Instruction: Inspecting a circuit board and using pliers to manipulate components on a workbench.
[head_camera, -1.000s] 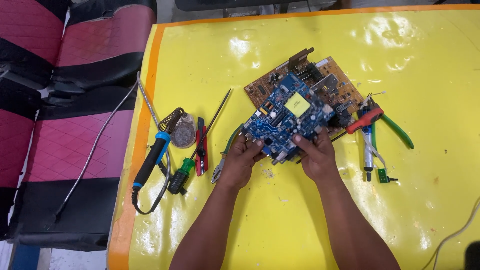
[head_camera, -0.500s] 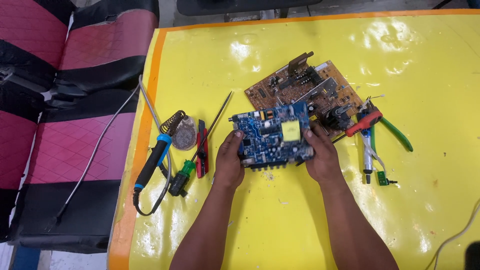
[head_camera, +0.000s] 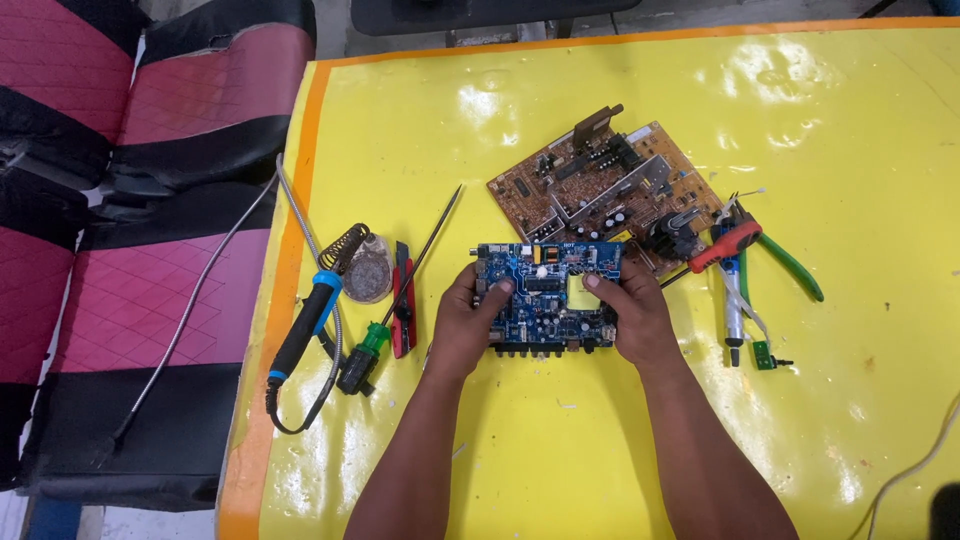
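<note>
A blue circuit board (head_camera: 548, 292) with a yellow square part lies level in front of me, low over the yellow table (head_camera: 560, 130). My left hand (head_camera: 468, 318) grips its left edge, thumb on top. My right hand (head_camera: 632, 313) grips its right edge, thumb beside the yellow part. Just behind it lies a larger brown circuit board (head_camera: 605, 188) with black parts and metal brackets, flat on the table.
Left of my hands lie a blue-handled soldering iron (head_camera: 305, 325) on a coiled stand, a green-handled screwdriver (head_camera: 392, 300) and a red cutter (head_camera: 402, 298). At the right lie a red-handled tool (head_camera: 724, 247), green-handled pliers (head_camera: 788, 266) and a slim probe (head_camera: 733, 310). Red and black seats (head_camera: 120, 200) stand beyond the left edge.
The blue board was tilted over the brown board; both hands have turned it level and drawn it toward me, clear of the brown board.
</note>
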